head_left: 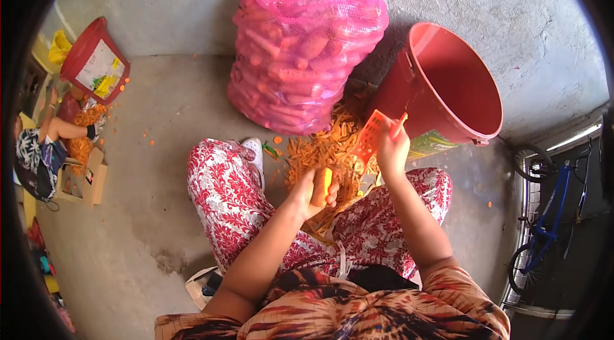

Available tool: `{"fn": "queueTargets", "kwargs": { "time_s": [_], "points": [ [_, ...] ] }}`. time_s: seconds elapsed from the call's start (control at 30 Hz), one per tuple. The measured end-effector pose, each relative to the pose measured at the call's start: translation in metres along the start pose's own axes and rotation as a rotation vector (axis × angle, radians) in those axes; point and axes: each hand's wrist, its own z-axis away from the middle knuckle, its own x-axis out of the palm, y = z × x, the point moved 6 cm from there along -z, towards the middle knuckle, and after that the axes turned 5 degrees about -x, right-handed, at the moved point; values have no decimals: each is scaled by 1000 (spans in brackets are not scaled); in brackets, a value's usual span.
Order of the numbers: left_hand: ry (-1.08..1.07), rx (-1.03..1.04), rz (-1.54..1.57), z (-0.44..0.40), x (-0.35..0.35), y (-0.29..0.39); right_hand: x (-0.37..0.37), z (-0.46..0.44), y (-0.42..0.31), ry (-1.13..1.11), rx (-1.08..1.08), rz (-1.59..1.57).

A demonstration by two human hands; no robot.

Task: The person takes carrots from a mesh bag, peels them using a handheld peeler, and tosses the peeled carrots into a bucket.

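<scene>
- Head view: our left grip (305,203) curls snugly round a carrot (322,188) above the peelings (346,177), guess that keeps it steady
- Our right grip (393,148) wraps a holed orange tool (368,138), apart from the carrot, likely for elbow room

Left hand (306,200) covers part of the carrot (320,189); underside out of sight. Right hand (394,148) hides the middle of the red tool (368,136), can't tell if one piece or two. Peels (309,153) partly behind both hands. Bucket (393,87) label (432,143): print too small to read. Person (39,156) at far left cut off by dark border. Shoe (255,155) partly under trousers (224,193).
</scene>
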Motion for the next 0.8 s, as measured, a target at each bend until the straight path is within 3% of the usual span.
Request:
{"fn": "queueTargets", "kwargs": {
  "time_s": [0.03,0.07,0.13,0.17,0.27,0.37,0.63,0.8],
  "points": [
    [-96,-13,80,0,3,2,3,7,-4,13,-26,-59],
    [3,14,86,-2,-2,4,8,13,-5,-61,49,-82],
    [204,66,97,2,3,7,17,26,-22,-138,-10,-162],
    [51,53,118,-1,-2,6,20,29,-17,-152,-76,-76],
    [235,87,102,8,7,7,31,41,-23,-255,-124,-91],
    [104,100,192,0,4,7,33,47,-35,-284,-182,-75],
    [176,115,254,0,6,6,36,50,-24,-276,-82,-136],
    [150,131,223,1,8,6,36,51,-33,-267,-166,-103]
  ]
}}
